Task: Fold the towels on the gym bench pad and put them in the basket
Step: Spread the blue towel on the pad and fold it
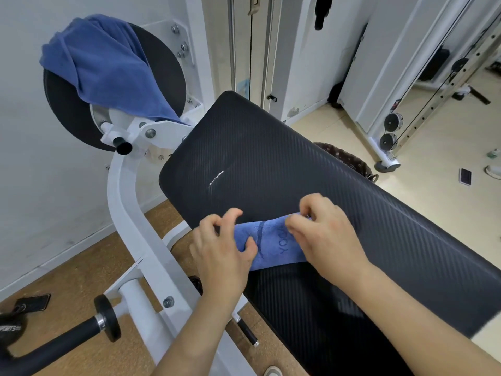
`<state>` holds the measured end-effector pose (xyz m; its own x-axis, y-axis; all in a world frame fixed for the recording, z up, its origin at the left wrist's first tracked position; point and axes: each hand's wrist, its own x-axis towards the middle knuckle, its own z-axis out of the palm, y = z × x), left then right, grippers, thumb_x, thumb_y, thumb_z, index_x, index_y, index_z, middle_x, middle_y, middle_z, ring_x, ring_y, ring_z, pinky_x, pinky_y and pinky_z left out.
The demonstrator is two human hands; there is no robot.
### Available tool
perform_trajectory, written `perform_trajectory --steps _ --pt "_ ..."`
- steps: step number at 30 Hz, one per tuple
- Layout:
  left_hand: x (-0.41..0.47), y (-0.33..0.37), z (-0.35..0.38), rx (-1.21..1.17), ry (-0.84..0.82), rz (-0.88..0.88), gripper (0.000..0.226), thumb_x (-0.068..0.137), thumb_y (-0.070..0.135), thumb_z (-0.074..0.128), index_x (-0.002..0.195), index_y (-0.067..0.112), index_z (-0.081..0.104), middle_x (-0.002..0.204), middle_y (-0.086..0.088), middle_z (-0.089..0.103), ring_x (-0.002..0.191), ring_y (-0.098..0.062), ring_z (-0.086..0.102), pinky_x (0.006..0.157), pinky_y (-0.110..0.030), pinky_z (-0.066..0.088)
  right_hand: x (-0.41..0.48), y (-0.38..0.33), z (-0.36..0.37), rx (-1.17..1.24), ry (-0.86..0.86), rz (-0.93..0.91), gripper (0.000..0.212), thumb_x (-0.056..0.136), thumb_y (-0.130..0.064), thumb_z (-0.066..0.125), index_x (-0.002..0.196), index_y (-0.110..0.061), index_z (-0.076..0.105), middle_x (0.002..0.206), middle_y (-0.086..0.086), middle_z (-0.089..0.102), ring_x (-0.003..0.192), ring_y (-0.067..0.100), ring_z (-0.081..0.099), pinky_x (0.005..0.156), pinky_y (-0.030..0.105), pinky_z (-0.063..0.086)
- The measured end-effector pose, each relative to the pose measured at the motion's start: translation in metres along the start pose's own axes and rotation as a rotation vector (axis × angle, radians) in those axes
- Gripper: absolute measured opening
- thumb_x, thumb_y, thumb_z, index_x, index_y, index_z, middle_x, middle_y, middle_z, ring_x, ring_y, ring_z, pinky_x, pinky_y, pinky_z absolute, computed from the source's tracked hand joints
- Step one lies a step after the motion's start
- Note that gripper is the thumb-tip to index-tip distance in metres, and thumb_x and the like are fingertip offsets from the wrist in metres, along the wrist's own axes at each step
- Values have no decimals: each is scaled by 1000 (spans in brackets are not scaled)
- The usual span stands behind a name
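So the small folded blue towel (273,244) sits on the near part of the black ribbed bench pad (271,158); left hand (222,251) grips its left end, right hand (328,234) pinches its far edge.

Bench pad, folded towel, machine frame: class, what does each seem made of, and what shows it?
Bench pad: likely black vinyl over padding; fine diagonal ribbing, slight sheen.
Folded towel: soft blue terry or microfibre; matte fuzzy nap, embossed letters.
Machine frame: probably white-painted metal; smooth, glossy, bolted.
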<state>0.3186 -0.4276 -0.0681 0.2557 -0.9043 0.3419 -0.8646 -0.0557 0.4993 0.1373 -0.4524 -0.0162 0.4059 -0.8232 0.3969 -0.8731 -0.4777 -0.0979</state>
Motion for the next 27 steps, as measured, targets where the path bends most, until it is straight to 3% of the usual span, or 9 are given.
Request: perform_trajectory --steps 3,6,9,12,16,18,21,24,27 --pt "-2 -2 5 13 -24 336 22 80 18 63 103 22 63 96 8 49 85 -16 43 58 -31 47 -6 4 4 -131 -41 -163 16 73 -5 67 84 -17 67 87 0 57 76 22 51 61 31 32" --pt "-9 -15 4 -44 -84 508 35 84 15 54 118 14 63 108 0 62 95 -18 54 73 -34 55 -12 12 -3 -177 -93 -201 15 80 -24 67 94 -22 69 96 -3 61 85 23 57 63 33 33" --pt "-19 -20 -6 -44 -246 493 52 85 30 57 133 10 54 128 -4 58 114 -21 55 94 -35 50 -23 19 -10 -203 -209 -223 56 73 -55 67 118 -21 65 113 -2 62 102 24 59 68 37 43" --pt "-21 -21 -4 89 -267 544 64 76 27 69 134 9 49 128 -6 59 112 -23 59 96 -38 51 -29 22 -13 -244 -219 -237 61 64 -26 80 123 -21 62 118 -2 62 105 25 60 69 37 45" --pt "-3 -9 2 167 -257 471 61 57 20 82 114 11 63 102 -2 69 88 -21 66 90 -37 54 -17 18 -10 -198 -202 -188 52 66 -7 68 116 -21 61 107 -4 62 102 24 59 70 35 38" --pt "8 4 -5 189 -322 387 61 58 23 82 116 16 63 102 0 70 90 -21 67 96 -37 49 -6 14 -12 -62 -243 -66 51 67 -12 65 115 -24 60 105 -8 61 106 21 55 74 33 32" --pt "22 15 -24 82 -460 255 58 77 27 69 130 30 46 114 8 62 105 -16 59 105 -34 41 10 6 -31 359 -297 242 46 69 -20 67 112 -32 57 104 -16 58 108 7 50 88 32 36" --pt "23 33 -55 -233 -490 283 52 74 32 68 122 32 48 107 18 57 100 -6 56 90 -19 44 17 -5 -59 658 -321 325 41 64 -18 68 100 -35 57 86 -14 64 82 5 61 76 30 51" --pt "10 52 -84 -493 -522 132 50 76 32 76 116 44 48 102 23 62 96 1 61 79 -12 49 15 -14 -81 801 -301 297 53 65 -12 71 110 -35 55 86 -8 65 80 10 64 75 32 55"
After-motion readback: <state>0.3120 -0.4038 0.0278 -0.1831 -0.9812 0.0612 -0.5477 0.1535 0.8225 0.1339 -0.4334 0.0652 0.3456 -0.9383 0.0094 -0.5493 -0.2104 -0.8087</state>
